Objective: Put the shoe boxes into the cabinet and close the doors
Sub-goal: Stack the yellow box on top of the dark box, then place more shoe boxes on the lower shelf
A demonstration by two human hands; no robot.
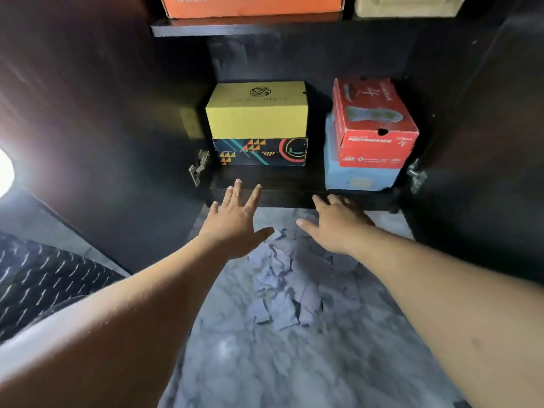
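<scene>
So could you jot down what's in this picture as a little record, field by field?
place: open dark cabinet, doors swung out on both sides
left stack: yellow box on top of a patterned dark box
right stack: red box, sitting askew on a blue box
shelf above: orange box and a beige item, only partly in view
left hand: open, empty, fingers spread near the shelf edge
right hand: open, empty
floor: marble-look tiles with crumpled grey paper
doors: not yet closed

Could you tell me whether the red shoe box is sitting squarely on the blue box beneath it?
No, the red shoe box lies skewed on the blue box, its front corner jutting past the blue box's right edge.
</scene>
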